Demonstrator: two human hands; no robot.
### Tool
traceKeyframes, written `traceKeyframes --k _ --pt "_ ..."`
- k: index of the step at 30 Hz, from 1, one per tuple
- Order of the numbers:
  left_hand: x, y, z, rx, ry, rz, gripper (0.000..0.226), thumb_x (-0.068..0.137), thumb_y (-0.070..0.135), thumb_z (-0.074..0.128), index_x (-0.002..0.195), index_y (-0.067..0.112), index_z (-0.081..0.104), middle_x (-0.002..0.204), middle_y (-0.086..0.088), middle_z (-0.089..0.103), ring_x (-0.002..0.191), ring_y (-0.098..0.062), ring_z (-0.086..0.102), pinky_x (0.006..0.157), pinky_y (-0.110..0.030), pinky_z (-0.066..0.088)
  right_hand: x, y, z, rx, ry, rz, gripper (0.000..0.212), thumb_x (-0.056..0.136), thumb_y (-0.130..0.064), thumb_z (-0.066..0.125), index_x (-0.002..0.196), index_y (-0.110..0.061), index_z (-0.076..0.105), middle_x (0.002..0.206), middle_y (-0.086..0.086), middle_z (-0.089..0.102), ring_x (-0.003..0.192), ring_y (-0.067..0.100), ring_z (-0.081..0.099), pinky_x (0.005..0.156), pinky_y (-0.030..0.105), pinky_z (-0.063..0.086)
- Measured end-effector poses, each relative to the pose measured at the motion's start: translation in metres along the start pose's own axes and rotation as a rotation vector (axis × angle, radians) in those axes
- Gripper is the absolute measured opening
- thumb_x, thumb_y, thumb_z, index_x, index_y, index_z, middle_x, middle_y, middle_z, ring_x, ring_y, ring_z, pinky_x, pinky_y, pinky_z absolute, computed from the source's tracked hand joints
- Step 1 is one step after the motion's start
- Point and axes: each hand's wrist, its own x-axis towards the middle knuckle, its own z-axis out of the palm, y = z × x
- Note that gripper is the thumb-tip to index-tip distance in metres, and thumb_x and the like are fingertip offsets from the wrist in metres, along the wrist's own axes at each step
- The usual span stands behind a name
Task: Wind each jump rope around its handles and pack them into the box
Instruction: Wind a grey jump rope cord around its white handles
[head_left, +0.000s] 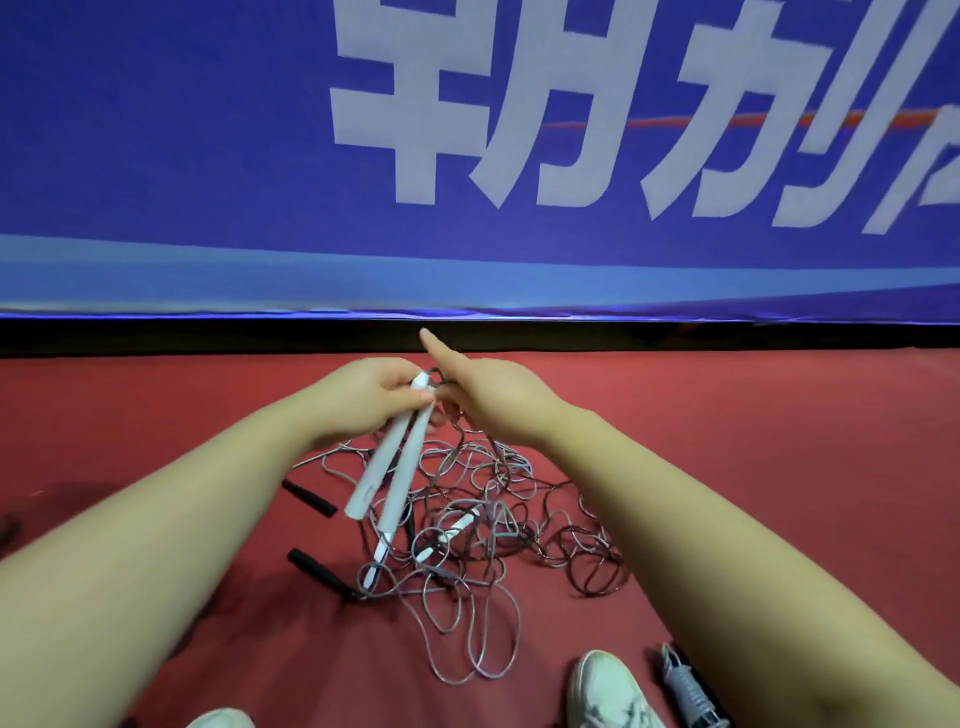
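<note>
My left hand (371, 397) grips the top ends of two white jump rope handles (387, 475), which hang side by side and point down toward me. My right hand (483, 395) is beside those handle tops, its index finger stretched out forward, its other fingers at the thin cord where it leaves the handles. Below lies a tangled heap of thin grey and dark cords (467, 525) on the red floor (727, 441). Another white handle pair (447, 535) lies inside the heap. Two black handles (309, 499) (314, 569) lie at its left. No box is in view.
A wound rope bundle with a grey coil (685, 686) lies at the lower right beside my white shoe (608, 691). My other shoe (221, 719) shows at the bottom edge. A blue banner (208, 156) with large white characters stands along the floor's far edge.
</note>
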Motion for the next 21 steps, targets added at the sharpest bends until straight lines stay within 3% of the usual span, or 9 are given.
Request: traceKeyframes --k 3,5,9,12,14,16,17,19,21 --pt "0.008 -0.012 0.001 -0.056 -0.020 -0.021 0.012 0.097 0.014 0.051 0.089 0.009 0.059 0.086 -0.007 0.072 0.070 -0.004 0.068 0.057 -0.013 0.045 0.007 0.008 0.004 -0.063 0.016 0.018 0.065 0.097 -0.038 0.044 0.151 -0.027 0.009 0.086 0.005 0.061 0.072 0.021 0.050 0.059 0.032 0.035" --pt "0.008 -0.015 -0.002 -0.107 -0.065 -0.036 0.010 0.096 0.014 0.052 0.092 0.009 0.060 0.091 -0.010 0.073 0.079 -0.014 0.071 0.061 -0.020 0.050 0.011 0.015 0.000 0.156 -0.047 0.071 0.062 0.092 -0.040 0.053 0.147 -0.023 0.029 0.085 -0.002 0.060 0.071 0.015 0.052 0.064 0.029 0.039" --pt "0.001 -0.012 -0.011 -0.238 -0.209 -0.071 0.008 0.094 0.008 0.051 0.091 0.007 0.058 0.083 -0.007 0.070 0.077 -0.018 0.071 0.066 -0.025 0.055 0.009 0.022 0.004 0.499 -0.246 0.044 0.027 0.094 -0.028 0.054 0.114 -0.011 0.061 0.087 0.003 0.051 0.075 0.014 0.049 0.075 0.026 0.041" --pt "-0.006 -0.012 -0.020 -0.390 -0.219 -0.086 0.011 0.083 0.014 0.054 0.089 0.006 0.058 0.075 -0.002 0.069 0.073 -0.016 0.069 0.068 -0.025 0.057 0.004 0.025 0.026 0.638 -0.393 0.121 0.030 0.097 -0.039 0.042 0.099 -0.015 0.061 0.098 -0.004 0.056 0.090 0.008 0.052 0.088 0.023 0.040" --pt "-0.007 -0.017 -0.025 -0.540 -0.134 -0.072 0.013 0.082 0.017 0.052 0.087 0.005 0.056 0.071 -0.001 0.066 0.070 -0.015 0.068 0.068 -0.025 0.057 0.000 0.031 0.045 0.851 -0.404 0.213 0.030 0.099 -0.038 0.038 0.092 -0.018 0.058 0.093 -0.006 0.063 0.082 -0.002 0.059 0.079 0.015 0.044" --pt "-0.006 -0.023 -0.030 -0.718 -0.040 -0.040 0.010 0.087 0.013 0.048 0.085 0.005 0.053 0.070 -0.002 0.061 0.068 -0.015 0.066 0.071 -0.026 0.057 -0.006 0.049 0.065 0.929 -0.293 0.322 0.030 0.101 -0.028 0.038 0.077 -0.015 0.049 0.071 -0.001 0.054 0.059 0.002 0.055 0.063 0.015 0.043" --pt "-0.006 -0.026 -0.032 -0.796 -0.008 -0.028 0.012 0.091 0.011 0.045 0.085 0.005 0.052 0.070 -0.002 0.059 0.068 -0.015 0.064 0.074 -0.027 0.057 -0.010 0.059 0.071 0.858 -0.214 0.397 0.030 0.101 -0.026 0.039 0.073 -0.015 0.045 0.066 -0.001 0.047 0.054 0.007 0.050 0.059 0.020 0.042" --pt "-0.006 -0.029 -0.035 -0.883 0.022 -0.009 0.017 0.097 0.008 0.039 0.085 0.006 0.051 0.069 -0.002 0.058 0.068 -0.015 0.063 0.077 -0.028 0.057 -0.015 0.078 0.077 0.627 -0.030 0.532 0.028 0.101 -0.027 0.040 0.075 -0.016 0.047 0.064 -0.001 0.044 0.055 0.016 0.045 0.060 0.028 0.038" --pt "-0.006 -0.027 -0.036 -0.908 0.029 0.019 0.019 0.098 0.007 0.036 0.087 0.006 0.051 0.068 -0.001 0.059 0.068 -0.014 0.064 0.078 -0.029 0.057 -0.011 0.085 0.071 0.529 0.309 0.648 0.025 0.101 -0.025 0.038 0.086 -0.011 0.052 0.070 0.003 0.050 0.062 0.023 0.048 0.064 0.029 0.036"
